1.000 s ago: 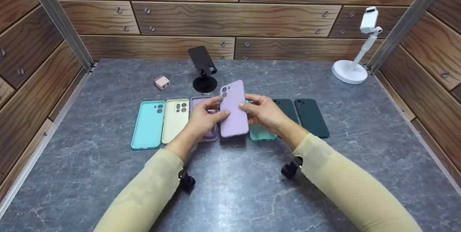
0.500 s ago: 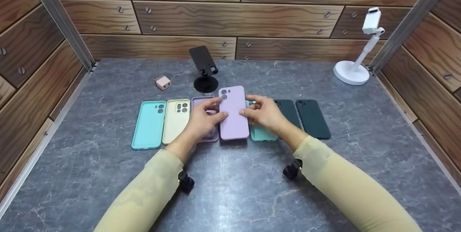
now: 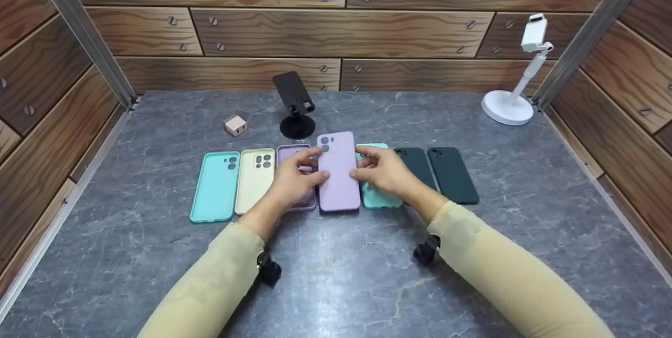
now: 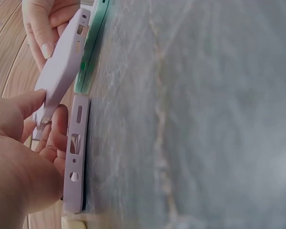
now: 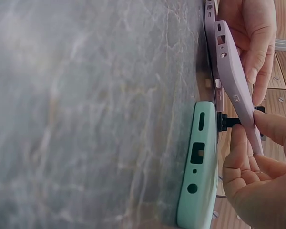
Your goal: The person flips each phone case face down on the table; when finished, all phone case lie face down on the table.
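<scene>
Both hands pinch the lilac phone case [image 3: 338, 170] by its long edges: left hand [image 3: 290, 183] at nine o'clock, right hand [image 3: 385, 174] at three. It hangs tilted just above the table [image 3: 336, 275], between the purple case [image 3: 294, 153] and the mint case [image 3: 379, 199].

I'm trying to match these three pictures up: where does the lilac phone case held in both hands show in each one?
Head: lilac phone case at centre of the row, between left hand and right hand.
Left wrist: upper left, seen edge-on, tilted.
Right wrist: upper right, edge-on.
Shared landmark: the mint case beside it.
</scene>
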### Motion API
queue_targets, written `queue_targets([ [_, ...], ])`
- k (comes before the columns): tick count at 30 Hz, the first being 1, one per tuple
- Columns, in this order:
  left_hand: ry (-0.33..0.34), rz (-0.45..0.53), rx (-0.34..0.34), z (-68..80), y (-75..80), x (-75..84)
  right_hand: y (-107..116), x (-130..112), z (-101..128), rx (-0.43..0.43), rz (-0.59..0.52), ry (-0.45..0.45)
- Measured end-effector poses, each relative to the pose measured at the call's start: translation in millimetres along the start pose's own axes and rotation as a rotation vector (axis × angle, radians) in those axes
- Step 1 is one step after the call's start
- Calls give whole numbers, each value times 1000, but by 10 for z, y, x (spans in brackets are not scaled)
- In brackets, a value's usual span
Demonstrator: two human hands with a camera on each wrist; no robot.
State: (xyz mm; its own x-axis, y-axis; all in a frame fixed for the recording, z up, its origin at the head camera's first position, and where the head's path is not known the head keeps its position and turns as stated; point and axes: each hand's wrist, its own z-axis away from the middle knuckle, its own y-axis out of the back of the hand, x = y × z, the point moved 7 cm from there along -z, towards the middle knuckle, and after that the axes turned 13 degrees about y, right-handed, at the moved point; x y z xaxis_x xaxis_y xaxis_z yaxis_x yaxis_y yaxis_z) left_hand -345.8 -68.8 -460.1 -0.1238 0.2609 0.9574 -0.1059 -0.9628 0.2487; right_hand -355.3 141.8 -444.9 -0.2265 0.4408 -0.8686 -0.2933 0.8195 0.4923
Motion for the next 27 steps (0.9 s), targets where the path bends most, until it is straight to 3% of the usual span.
queue_targets([
  [27,-47,-71,-4,-33,-4,-38,-8,62,-27,11,65,13],
])
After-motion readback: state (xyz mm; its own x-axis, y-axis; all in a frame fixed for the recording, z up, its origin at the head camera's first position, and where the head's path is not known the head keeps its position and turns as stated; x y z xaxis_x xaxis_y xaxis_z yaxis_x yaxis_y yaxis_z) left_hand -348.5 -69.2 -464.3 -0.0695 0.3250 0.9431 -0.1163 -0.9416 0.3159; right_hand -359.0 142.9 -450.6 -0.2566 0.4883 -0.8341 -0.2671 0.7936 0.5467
